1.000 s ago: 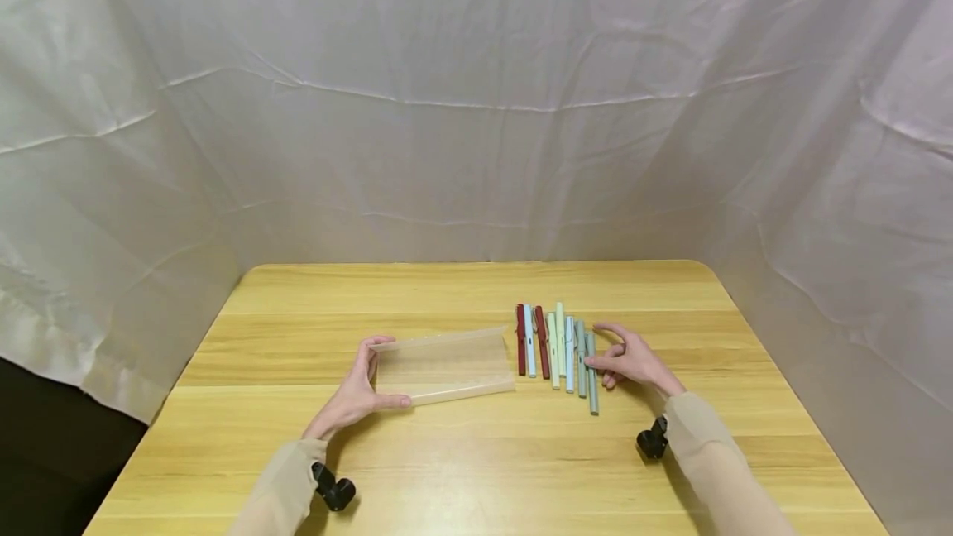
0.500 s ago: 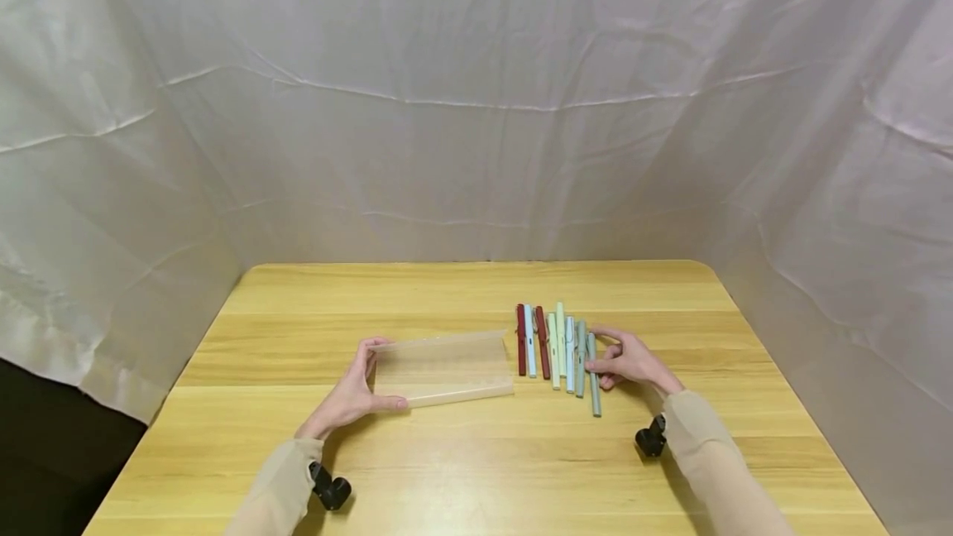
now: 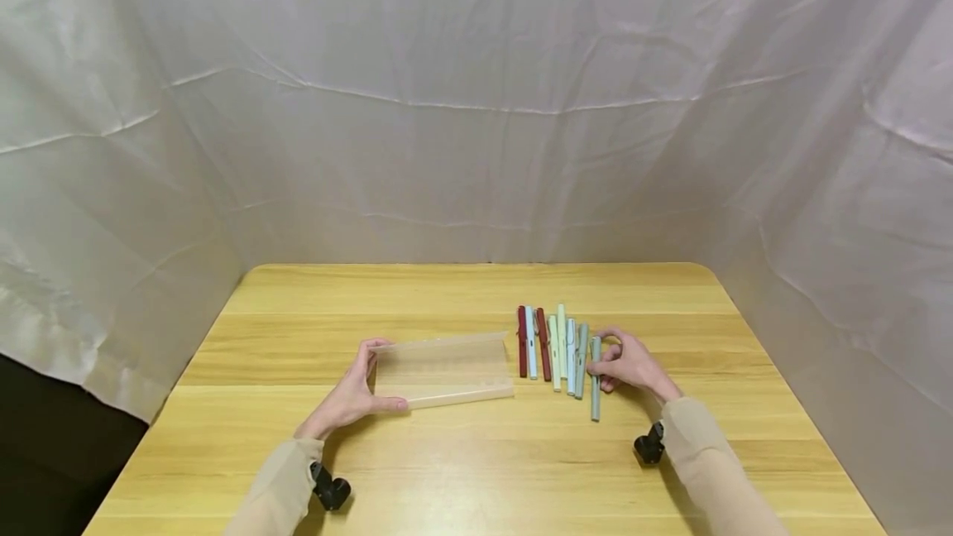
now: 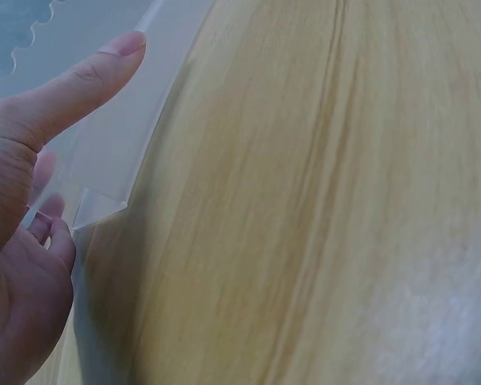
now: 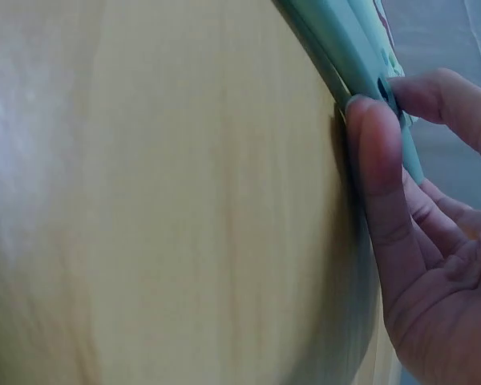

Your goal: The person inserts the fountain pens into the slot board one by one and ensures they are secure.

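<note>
My left hand [image 3: 350,395] grips the left end of a clear plastic tray [image 3: 462,394], thumb along its near wall and fingers at the far corner. In the left wrist view, the thumb lies over the tray's folded translucent wall [image 4: 116,152]. With thumb and fingertips, my right hand [image 3: 631,364] pinches a grey-green pen [image 3: 596,405] at the right end of a row of pens. The right wrist view shows this pen [image 5: 337,40] between thumb and index finger. Just left of it lies another grey-green pen [image 3: 580,379].
Right of the tray, dark red pens [image 3: 523,358], light blue pens [image 3: 531,350] and pale green pens [image 3: 554,362] lie roughly side by side. They rest on a wooden table [image 3: 462,470], with pale curtains [image 3: 476,147] behind and at both sides.
The right hand has drawn the outermost grey-green pen slightly right and nearer, widening its gap from the neighbouring pen. The left hand and tray have stayed almost in place.
</note>
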Demonstrator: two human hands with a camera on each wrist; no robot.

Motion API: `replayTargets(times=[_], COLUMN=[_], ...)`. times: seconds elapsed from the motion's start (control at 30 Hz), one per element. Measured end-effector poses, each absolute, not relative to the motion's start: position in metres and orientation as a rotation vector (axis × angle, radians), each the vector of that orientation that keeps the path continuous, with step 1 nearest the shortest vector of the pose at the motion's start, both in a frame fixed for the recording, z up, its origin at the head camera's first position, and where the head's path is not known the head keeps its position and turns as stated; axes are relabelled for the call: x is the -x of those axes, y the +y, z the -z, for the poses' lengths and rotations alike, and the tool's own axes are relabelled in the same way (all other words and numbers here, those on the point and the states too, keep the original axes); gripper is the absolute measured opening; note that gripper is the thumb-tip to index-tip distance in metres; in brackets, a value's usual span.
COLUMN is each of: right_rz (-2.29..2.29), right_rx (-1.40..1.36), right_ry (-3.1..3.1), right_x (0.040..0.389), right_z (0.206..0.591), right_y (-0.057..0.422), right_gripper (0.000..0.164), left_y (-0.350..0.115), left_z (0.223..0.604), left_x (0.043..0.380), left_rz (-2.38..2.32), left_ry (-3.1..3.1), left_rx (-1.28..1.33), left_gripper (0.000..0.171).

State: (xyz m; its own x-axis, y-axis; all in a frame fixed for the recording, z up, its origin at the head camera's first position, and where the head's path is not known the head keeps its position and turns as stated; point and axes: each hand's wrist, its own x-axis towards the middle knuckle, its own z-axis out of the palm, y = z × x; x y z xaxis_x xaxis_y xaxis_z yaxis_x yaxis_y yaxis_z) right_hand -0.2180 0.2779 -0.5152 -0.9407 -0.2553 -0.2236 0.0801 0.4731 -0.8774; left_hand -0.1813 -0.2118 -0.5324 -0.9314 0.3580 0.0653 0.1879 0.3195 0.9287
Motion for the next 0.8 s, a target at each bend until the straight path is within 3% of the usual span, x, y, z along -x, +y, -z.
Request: replayTargets(times=[0.8], right_rz=[1.652], right_rx=[0.040], right_ry=[2.451], right_x=[0.202], right_z=[0.513], right_y=[0.263], right_gripper=[0.070], left_y=[-0.210], left_z=[0.532], left_x=[0.180], left_rz=[-1.689], left_ry=[2.412], left_rx=[-0.498], left_gripper=[0.100])
